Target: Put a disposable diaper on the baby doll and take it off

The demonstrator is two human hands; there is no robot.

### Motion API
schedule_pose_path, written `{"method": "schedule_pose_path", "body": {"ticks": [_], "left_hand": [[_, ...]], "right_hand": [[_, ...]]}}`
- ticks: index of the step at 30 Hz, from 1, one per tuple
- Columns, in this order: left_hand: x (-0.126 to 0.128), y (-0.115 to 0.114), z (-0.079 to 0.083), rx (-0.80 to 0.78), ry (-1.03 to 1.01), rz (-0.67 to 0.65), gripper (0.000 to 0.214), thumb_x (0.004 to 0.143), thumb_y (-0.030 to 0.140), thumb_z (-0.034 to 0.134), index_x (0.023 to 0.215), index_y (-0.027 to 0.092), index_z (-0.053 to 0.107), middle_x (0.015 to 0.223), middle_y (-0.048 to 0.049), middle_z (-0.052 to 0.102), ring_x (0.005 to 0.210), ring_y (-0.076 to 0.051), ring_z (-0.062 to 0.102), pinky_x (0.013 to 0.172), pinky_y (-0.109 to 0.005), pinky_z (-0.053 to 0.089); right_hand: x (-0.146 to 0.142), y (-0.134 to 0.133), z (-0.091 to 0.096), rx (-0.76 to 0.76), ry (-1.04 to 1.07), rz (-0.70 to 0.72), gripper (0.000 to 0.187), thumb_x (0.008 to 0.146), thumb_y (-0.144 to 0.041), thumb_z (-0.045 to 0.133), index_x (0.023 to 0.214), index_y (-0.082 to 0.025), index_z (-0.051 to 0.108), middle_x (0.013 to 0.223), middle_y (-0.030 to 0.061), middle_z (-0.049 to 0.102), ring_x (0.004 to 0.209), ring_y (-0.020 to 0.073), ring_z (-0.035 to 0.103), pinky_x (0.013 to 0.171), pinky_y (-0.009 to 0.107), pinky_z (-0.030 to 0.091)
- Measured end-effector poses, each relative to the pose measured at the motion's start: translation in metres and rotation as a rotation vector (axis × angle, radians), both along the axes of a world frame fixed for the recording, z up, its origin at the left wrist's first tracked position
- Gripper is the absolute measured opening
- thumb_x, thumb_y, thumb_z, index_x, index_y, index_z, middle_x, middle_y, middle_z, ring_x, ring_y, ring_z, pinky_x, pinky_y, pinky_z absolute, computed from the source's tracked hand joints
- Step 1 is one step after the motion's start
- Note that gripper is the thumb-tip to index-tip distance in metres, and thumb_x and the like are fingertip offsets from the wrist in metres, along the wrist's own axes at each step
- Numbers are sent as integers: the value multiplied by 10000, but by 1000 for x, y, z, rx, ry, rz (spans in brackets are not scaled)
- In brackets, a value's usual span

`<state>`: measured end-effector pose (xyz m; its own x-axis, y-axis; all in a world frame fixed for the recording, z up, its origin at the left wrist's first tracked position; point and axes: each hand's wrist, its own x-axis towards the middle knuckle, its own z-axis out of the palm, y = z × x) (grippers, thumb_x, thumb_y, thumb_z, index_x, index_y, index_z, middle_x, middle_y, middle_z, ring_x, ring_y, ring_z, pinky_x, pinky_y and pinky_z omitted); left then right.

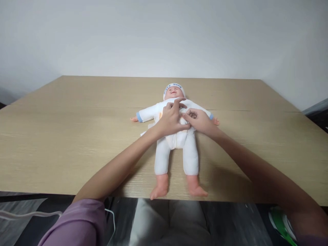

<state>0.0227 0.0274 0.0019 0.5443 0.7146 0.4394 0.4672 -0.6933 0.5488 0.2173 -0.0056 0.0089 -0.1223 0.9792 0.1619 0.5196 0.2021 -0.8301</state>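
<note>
A baby doll (176,150) in a white suit and cap lies on its back on the wooden table (64,136), feet at the near edge. My left hand (171,119) rests on the doll's chest with its fingers pinched on the white suit front. My right hand (198,120) pinches the same cloth right beside it, so the fingertips of both hands almost touch. The doll's arms stretch out to either side, with blue cuffs showing. A bit of white cloth pokes out under the doll's left side.
A white wall stands behind the table. A white cable (30,214) runs below the table's near edge at the left. A green and white object (280,222) lies low at the right.
</note>
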Motion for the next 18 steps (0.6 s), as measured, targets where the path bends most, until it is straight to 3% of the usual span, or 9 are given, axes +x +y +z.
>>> {"method": "schedule_pose_path", "body": {"ticks": [2, 4, 6, 8, 10, 14, 18], "left_hand": [[-4, 1, 1, -24, -42, -44, 1009, 779, 379, 858, 1647, 269, 357, 1520, -143, 656, 1406, -413, 554, 1220, -594, 383], [-9, 3, 5, -65, -61, -110, 1018, 776, 416, 896, 1631, 277, 361, 1574, -164, 610, 1452, -411, 555, 1238, -599, 398], [-16, 6, 12, -151, -69, -201, 1028, 788, 469, 930, 1625, 290, 361, 1635, -173, 555, 1509, -396, 542, 1234, -573, 446], [-25, 9, 17, -233, -97, -291, 955, 847, 527, 915, 1612, 304, 389, 1685, -161, 509, 1564, -370, 520, 1235, -521, 484], [-37, 11, 17, -249, -156, -312, 755, 965, 576, 812, 1569, 303, 451, 1691, -144, 509, 1603, -338, 500, 1273, -482, 473], [-74, 9, -9, -125, -228, -130, 486, 1106, 568, 611, 1470, 258, 523, 1615, -155, 582, 1592, -307, 508, 1334, -490, 407], [-119, 2, -42, -95, -156, 90, 564, 1041, 557, 689, 1463, 239, 492, 1561, -169, 609, 1414, -310, 599, 1242, -505, 468]], "right_hand": [[-5, -9, -8, 166, -27, -49, 363, 1031, -585, 652, 924, -239, 676, 858, 45, 699, 791, 218, 637, 750, 365, 546], [-4, -24, -16, 381, -94, -42, 336, 1073, -534, 601, 1115, -229, 736, 1137, 120, 768, 1069, 289, 714, 989, 454, 591], [2, -37, -24, 520, -205, 61, 425, 1112, -486, 522, 1370, -224, 734, 1458, 162, 719, 1391, 350, 646, 1222, 555, 500], [9, -46, -31, 538, -293, 176, 554, 1136, -467, 448, 1606, -231, 621, 1656, 148, 616, 1565, 364, 536, 1325, 608, 407], [15, -48, -37, 521, -322, 229, 631, 1152, -473, 397, 1727, -234, 500, 1734, 127, 554, 1619, 353, 492, 1356, 614, 378], [20, -46, -42, 564, -302, 265, 650, 1176, -471, 364, 1768, -209, 438, 1762, 121, 532, 1644, 324, 474, 1382, 582, 360], [21, -47, -38, 561, -307, 258, 635, 1181, -498, 346, 1744, -235, 477, 1737, 120, 566, 1620, 341, 512, 1352, 600, 399]]}}
